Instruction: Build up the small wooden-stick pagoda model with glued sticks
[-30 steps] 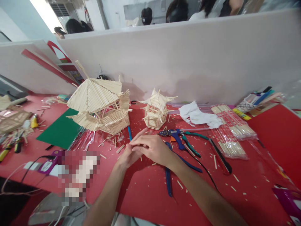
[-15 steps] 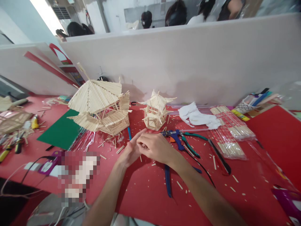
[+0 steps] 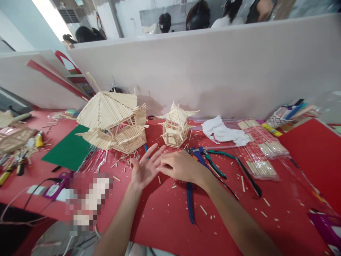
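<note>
On the near side of the small pavilion (image 3: 177, 123), the left hand (image 3: 145, 171) is palm up, fingers apart, apparently giving access to the right hand (image 3: 179, 166), whose curled fingers' grip one cannot tell.

Two pale stick-built pavilions, both upright; glue gun and blue-handled tool nearby
Small pavilion (image 3: 176, 133): peaked roof, flared eaves, open-frame base; large pavilion (image 3: 114, 121) stands to its left, slatted two-tier roof, sticks jutting out; blue glue gun (image 3: 199, 153) lies front-right of small one, partly hidden; blue-handled tool (image 3: 190, 204) nearer, top covered.
</note>
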`<control>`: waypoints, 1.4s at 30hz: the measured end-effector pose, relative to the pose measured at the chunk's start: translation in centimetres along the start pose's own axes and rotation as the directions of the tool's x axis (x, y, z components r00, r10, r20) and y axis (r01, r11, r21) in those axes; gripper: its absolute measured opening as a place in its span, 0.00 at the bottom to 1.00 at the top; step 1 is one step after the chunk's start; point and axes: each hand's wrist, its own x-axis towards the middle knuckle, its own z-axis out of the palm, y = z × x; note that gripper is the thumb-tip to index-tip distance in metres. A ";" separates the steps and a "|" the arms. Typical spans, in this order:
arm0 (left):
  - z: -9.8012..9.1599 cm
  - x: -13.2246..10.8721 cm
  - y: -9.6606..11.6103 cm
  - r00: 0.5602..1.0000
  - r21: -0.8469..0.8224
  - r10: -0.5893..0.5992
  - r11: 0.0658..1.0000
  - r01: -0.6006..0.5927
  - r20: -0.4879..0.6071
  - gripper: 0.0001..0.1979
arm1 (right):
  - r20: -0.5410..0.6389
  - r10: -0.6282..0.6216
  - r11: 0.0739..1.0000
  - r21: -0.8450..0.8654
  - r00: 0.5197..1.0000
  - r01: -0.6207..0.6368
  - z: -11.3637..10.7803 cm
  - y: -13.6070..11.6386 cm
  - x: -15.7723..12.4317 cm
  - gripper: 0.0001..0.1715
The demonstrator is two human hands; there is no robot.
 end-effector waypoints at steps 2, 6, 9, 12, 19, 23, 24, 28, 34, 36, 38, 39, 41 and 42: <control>0.1 0.0 -0.3 1.000 0.048 -0.010 0.999 0.009 0.016 0.49 | -0.068 0.008 0.994 0.106 0.998 -0.001 0.5 -0.5 0.3 0.08; 0.0 0.1 -0.8 0.999 0.167 0.013 0.986 -0.018 0.030 0.45 | -0.156 -0.018 0.965 0.257 0.988 0.058 1.7 -0.9 0.7 0.09; -0.1 0.1 -0.6 1.000 0.241 0.027 0.970 -0.030 0.014 0.42 | -0.138 -0.042 0.976 0.204 0.989 0.070 1.7 -0.7 0.6 0.10; -0.3 0.2 -0.1 1.000 0.312 0.005 0.950 -0.006 0.004 0.41 | -0.106 -0.078 0.992 0.090 0.991 0.088 1.3 -0.4 0.5 0.09; -0.4 0.2 -0.2 1.000 0.316 -0.007 0.949 0.006 0.003 0.46 | -0.125 -0.009 1.000 -0.017 0.992 0.007 1.5 -0.5 0.6 0.04; -0.2 0.1 -0.1 0.999 0.121 -0.009 0.993 0.015 -0.048 0.37 | -0.161 0.126 0.991 -0.030 0.979 -0.132 0.4 0.7 0.5 0.05; -0.1 0.1 0.1 0.998 0.062 -0.021 0.998 0.025 -0.063 0.35 | -0.169 0.181 0.983 -0.001 0.969 -0.184 0.0 1.2 0.4 0.06; 0.1 0.1 1.0 0.995 -0.108 -0.067 0.992 0.058 -0.079 0.38 | -0.160 0.260 0.954 0.198 0.952 -0.227 -0.9 2.9 0.3 0.10; 0.6 0.0 1.2 0.992 -0.157 -0.073 0.986 0.056 -0.102 0.40 | -0.041 0.229 0.888 0.418 0.972 -0.192 -0.4 3.1 0.4 0.12; 0.8 0.1 1.1 0.991 -0.156 -0.079 0.986 0.061 -0.111 0.40 | -0.027 0.233 0.879 0.434 0.972 -0.198 -0.1 3.0 0.6 0.09; 0.9 0.0 1.1 0.989 -0.156 -0.087 0.985 0.068 -0.118 0.41 | -0.039 0.248 0.881 0.426 0.968 -0.208 0.2 2.9 0.7 0.07; 1.0 0.0 1.1 0.989 -0.156 -0.091 0.985 0.072 -0.120 0.41 | -0.046 0.254 0.885 0.414 0.966 -0.213 0.3 2.9 0.8 0.06; 1.0 0.0 1.1 0.989 -0.161 -0.097 0.984 0.078 -0.115 0.42 | -0.062 0.250 0.902 0.379 0.966 -0.209 0.5 3.0 0.8 0.04; 1.0 0.0 1.1 0.989 -0.166 -0.100 0.983 0.081 -0.110 0.42 | -0.069 0.244 0.911 0.360 0.967 -0.204 0.6 3.1 0.8 0.04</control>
